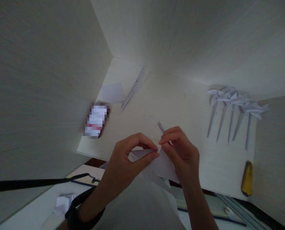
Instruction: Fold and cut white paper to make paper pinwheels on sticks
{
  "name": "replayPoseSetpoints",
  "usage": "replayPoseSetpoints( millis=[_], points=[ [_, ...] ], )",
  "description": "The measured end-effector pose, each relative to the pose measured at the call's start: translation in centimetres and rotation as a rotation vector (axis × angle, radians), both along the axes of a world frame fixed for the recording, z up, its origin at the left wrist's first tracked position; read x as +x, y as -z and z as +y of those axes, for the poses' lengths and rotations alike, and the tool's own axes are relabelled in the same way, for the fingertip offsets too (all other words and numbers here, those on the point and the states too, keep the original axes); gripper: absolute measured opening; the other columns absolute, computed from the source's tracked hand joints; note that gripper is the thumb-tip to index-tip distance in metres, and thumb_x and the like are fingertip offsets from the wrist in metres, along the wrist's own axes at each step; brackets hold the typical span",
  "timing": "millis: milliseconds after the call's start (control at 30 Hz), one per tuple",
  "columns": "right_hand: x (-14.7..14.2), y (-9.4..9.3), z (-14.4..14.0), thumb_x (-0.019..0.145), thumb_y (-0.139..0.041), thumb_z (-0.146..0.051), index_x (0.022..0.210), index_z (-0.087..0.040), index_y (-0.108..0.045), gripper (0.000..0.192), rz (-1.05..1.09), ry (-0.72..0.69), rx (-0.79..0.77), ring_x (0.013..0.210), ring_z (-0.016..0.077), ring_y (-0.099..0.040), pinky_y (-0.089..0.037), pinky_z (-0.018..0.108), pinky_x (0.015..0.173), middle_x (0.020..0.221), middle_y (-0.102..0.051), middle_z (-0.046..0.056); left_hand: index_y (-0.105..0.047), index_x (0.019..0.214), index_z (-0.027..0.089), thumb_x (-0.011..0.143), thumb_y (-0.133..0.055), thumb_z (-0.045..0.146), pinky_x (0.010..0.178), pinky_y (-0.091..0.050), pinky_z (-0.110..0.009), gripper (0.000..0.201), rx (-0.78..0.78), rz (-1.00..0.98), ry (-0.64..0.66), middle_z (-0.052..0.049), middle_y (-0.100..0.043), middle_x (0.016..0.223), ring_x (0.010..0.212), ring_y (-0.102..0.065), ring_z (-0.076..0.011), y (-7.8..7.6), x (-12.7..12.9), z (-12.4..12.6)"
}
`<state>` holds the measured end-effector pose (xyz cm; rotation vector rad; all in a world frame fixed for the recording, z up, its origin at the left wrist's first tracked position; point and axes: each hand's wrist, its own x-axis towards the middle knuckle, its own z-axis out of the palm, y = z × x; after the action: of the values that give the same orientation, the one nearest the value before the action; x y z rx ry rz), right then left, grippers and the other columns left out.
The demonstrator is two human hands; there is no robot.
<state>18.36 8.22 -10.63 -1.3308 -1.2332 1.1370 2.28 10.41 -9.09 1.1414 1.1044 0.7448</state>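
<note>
Pale desk behind; both hands' fingers pinch folded paper, stick pointing away.

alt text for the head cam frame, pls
Both hands, left hand and right hand, pinch a folded white paper piece over a pale desk walled by side panels. Finished paper pinwheels lie in a row at right, a yellow object near the front edge, thin sticks at the back.
</note>
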Motion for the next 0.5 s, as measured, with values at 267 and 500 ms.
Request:
replayPoseSetpoints(
  millis=[267, 500],
  points=[
    [-0.3, -2.7, -3.7, 0.089, -0.059, -0.019, 0.083, -0.024, -0.066, 0.01, 0.021, 0.005, 0.04, 0.084, 0.0162, -0.054, -0.043, 0.031, 0.076, 0.084, -0.055, 0.0, -0.067, 0.076, 0.022, 0.079, -0.068, 0.009, 0.074, -0.052, -0.028, 0.013, 0.062, -0.13, -0.045, 0.0, -0.068, 0.078, 0.078, -0.065, -0.0149, -3.2, -1.5, -3.8],
    [1.5, -2.6, -4.8, 0.088, -0.06, -0.025, 0.089, -0.024, -0.064, 0.005, -0.194, 0.01, -0.033, 0.091, 0.017, -0.058, -0.047, 0.033, 0.08, 0.093, -0.059, 0.002, -0.066, 0.069, 0.022, 0.076, -0.069, 0.01, 0.073, -0.057, -0.028, 0.014, 0.009, -0.201, -0.113, 0.0, -0.069, 0.074, 0.074, -0.066, -0.0149, -4.6, -2.1, -5.4]
  ],
)
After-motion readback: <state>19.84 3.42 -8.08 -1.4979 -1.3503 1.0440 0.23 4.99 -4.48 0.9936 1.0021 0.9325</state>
